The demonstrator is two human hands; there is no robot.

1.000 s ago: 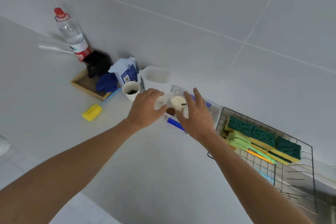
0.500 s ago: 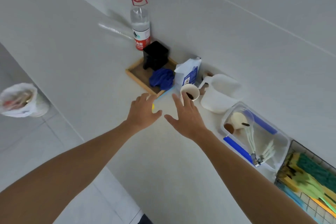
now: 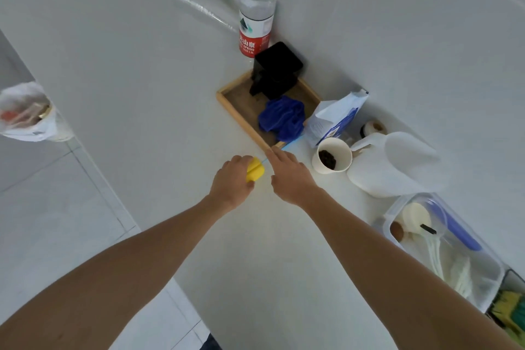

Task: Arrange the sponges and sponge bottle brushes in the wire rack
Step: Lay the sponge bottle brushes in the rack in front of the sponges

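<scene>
A person's two bare arms reach forward over a pale countertop (image 3: 142,65), seen from above. The left hand (image 3: 231,180) curls its fingers around the yellow sponge head (image 3: 255,170) of a bottle brush lying on the counter; the fingers look closed on it, though the grip underneath is hidden. The brush's thin light-blue handle (image 3: 288,146) runs away from the sponge head toward a wooden tray (image 3: 233,106). The right hand (image 3: 289,175) lies just beside the sponge head with fingers loosely extended and a fingertip resting on or just over the handle; whether it pinches the handle cannot be told.

On the tray sit a black holder (image 3: 277,71) and a crumpled blue cloth (image 3: 282,118). A water bottle (image 3: 257,11) stands behind it. To the right are a paper cup (image 3: 332,158) with dark contents, a blue-and-white bag (image 3: 336,118), a white jug (image 3: 395,166) and a clear plastic container (image 3: 443,247).

The wire rack (image 3: 511,318) shows only at the far lower right corner, with green and yellow sponges (image 3: 515,311) already in it, well apart from the hands.

The step in hand appears to be picking up this brush. The next move likely calls for lifting it clear of the tray edge and cup, then carrying it right, past the container, to the rack.
</scene>
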